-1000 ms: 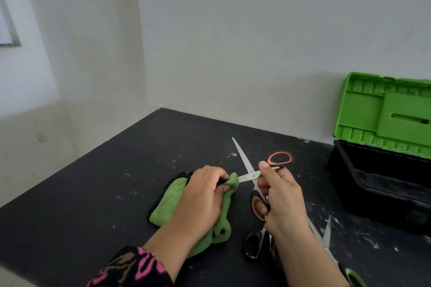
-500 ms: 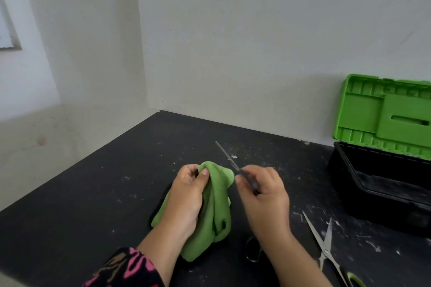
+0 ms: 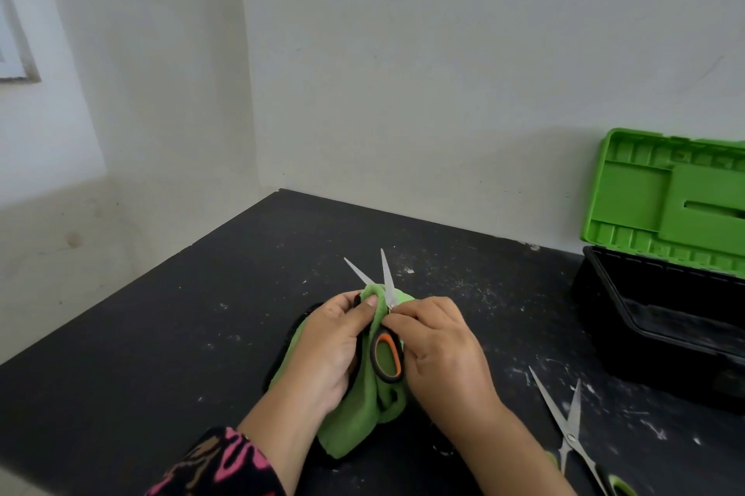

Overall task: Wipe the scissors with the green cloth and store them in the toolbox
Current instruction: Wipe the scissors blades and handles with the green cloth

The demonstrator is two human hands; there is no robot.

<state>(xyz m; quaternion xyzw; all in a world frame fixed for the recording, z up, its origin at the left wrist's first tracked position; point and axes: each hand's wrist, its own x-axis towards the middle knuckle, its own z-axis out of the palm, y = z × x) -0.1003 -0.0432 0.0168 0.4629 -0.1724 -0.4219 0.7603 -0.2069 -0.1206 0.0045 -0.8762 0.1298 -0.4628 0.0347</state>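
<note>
In the head view, the orange-handled scissors (image 3: pixel 386 338) look stiff, light and sharp-tipped, best held by the handle loops. They sit between both hands, left of the toolbox (image 3: pixel 661 318): left hand (image 3: pixel 334 346) closed on the soft green cloth (image 3: pixel 354 415), right hand (image 3: pixel 439 350) pinching the blades' base.

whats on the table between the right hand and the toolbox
In the head view, a second pair of scissors lies open between the right hand and the toolbox; otherwise bare, scuffed table.
</note>
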